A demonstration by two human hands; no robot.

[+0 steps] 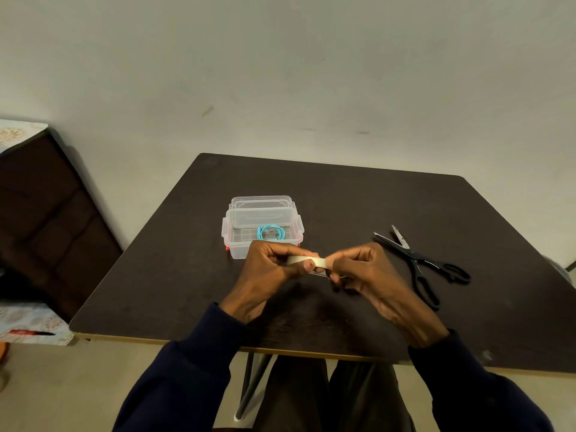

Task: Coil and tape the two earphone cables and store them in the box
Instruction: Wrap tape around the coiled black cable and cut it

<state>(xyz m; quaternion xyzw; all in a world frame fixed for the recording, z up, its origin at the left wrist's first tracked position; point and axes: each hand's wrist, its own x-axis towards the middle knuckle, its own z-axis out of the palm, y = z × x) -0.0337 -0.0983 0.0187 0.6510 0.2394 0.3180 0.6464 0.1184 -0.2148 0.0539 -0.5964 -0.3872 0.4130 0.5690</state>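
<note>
1 tape roll (pixel 318 262), half-hidden by L hand (pixel 270 271) & R hand (pixel 371 271)

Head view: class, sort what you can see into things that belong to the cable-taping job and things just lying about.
Belongs to the job: tape roll, gripped by left hand and right hand; clear box; blue coiled cable inside it; scissors, probably for cutting tape.
Just lying about: dark furniture at left; patterned cloth below it.
</note>
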